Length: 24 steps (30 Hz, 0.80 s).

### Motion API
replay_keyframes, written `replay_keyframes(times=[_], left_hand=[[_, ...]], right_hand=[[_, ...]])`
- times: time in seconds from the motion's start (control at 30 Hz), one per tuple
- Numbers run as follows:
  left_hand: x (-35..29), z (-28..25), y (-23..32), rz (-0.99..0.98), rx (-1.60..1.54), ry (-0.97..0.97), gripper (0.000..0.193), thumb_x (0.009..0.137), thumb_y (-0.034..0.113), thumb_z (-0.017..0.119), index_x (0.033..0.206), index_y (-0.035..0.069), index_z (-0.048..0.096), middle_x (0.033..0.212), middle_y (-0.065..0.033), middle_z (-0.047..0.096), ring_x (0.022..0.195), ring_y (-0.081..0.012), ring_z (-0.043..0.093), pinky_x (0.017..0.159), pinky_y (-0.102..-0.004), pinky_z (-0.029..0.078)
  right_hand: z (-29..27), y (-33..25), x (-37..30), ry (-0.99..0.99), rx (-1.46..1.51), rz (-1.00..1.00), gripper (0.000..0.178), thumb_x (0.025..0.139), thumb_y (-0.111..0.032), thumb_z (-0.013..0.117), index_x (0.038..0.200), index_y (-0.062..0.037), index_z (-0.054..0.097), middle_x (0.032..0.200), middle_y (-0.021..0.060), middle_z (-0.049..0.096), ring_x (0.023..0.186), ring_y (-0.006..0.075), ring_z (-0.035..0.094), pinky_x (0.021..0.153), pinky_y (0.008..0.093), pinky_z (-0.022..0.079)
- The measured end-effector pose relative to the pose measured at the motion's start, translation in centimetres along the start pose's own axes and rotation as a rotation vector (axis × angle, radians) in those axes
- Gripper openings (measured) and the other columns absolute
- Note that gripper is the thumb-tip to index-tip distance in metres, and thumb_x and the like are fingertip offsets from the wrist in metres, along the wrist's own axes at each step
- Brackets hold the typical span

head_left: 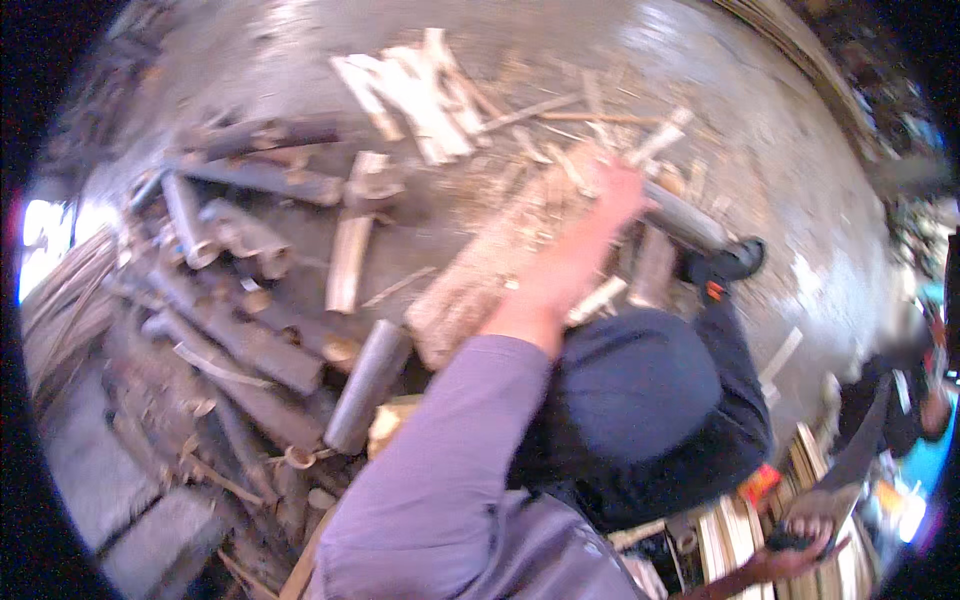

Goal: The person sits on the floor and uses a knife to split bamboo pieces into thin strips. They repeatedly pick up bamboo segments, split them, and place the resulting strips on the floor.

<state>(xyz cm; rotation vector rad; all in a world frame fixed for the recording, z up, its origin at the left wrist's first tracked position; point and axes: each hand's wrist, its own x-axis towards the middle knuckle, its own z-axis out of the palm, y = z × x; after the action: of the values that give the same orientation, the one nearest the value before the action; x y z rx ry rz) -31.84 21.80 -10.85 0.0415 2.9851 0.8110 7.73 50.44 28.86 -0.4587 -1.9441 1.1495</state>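
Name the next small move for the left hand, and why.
I'd probably get the left hand settled on the pale stick beside it before moving the machete: that hand is blurred at the far end of the thick wooden block, its grip unclear, while the right hand holds the machete off to the right.

Caught in blur, without a word, number, brand or sign clear enough to read. Impossible to make out any lettering on the small orange mark [714,291] beside the black shoe [740,259], or on the red-and-orange item [762,484] toward the lower right.
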Motion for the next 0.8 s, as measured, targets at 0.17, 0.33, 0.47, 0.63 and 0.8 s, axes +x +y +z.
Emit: replay_keyframes(times=[0.17, 0.33, 0.47, 0.63, 0.8], left_hand=[[0.5, -2.7, 0.8, -0.007, 0.033, -0.160, 0.094, 0.069, 0.071, 0.064, 0.136, 0.007, 0.047, 0.144, -0.0194, 0.040, 0.138, -0.0420, 0.027, 0.110, -0.0640, 0.016], [-0.1, -3.8, 1.6, 0.015, 0.052, -0.178, 0.091, 0.071, 0.071, 0.062, 0.136, 0.010, 0.048, 0.145, -0.0173, 0.039, 0.138, -0.0416, 0.026, 0.110, -0.0637, 0.016], [-0.2, -4.0, 1.2, 0.046, 0.043, -0.171, 0.089, 0.071, 0.072, 0.061, 0.134, 0.010, 0.050, 0.141, -0.0164, 0.044, 0.136, -0.0398, 0.031, 0.110, -0.0634, 0.018], [0.7, -4.0, 0.6, 0.168, 0.128, -0.120, 0.087, 0.070, 0.077, 0.057, 0.123, 0.008, 0.059, 0.124, -0.0184, 0.059, 0.123, -0.0399, 0.048, 0.106, -0.0618, 0.025], [1.5, -4.7, -0.2, 0.311, 0.156, -0.154, 0.088, 0.072, 0.081, 0.050, 0.116, 0.005, 0.060, 0.106, -0.0203, 0.066, 0.104, -0.0369, 0.060, 0.089, -0.0522, 0.044]], right_hand=[[10.5, -1.2, -3.0, 0.190, 0.448, 0.133, 0.024, 0.097, -0.028, 0.044, 0.079, -0.0117, 0.044, 0.068, 0.0011, 0.046, 0.061, 0.0140, 0.046, 0.067, 0.0333, 0.045], [14.6, 1.4, -4.7, 0.136, 0.576, 0.371, 0.041, 0.097, -0.043, 0.047, 0.069, -0.0127, 0.041, 0.060, -0.0007, 0.039, 0.052, 0.0114, 0.040, 0.051, 0.0262, 0.036], [19.5, 1.4, -6.6, -0.023, 0.456, 0.311, 0.047, 0.094, -0.028, 0.046, 0.130, 0.0028, 0.046, 0.060, -0.0007, 0.041, 0.051, 0.0105, 0.042, 0.048, 0.0278, 0.040], [23.9, 3.4, -6.9, -0.221, 0.429, 0.278, 0.050, 0.093, -0.018, 0.045, 0.138, 0.0025, 0.042, 0.065, 0.0012, 0.051, 0.053, 0.0084, 0.047, 0.049, 0.0249, 0.043], [29.0, 8.5, -7.6, -0.273, 0.329, 0.355, 0.044, 0.093, -0.011, 0.050, 0.136, -0.0002, 0.047, 0.097, 0.0041, 0.061, 0.061, 0.0043, 0.048, 0.052, 0.0204, 0.041]])
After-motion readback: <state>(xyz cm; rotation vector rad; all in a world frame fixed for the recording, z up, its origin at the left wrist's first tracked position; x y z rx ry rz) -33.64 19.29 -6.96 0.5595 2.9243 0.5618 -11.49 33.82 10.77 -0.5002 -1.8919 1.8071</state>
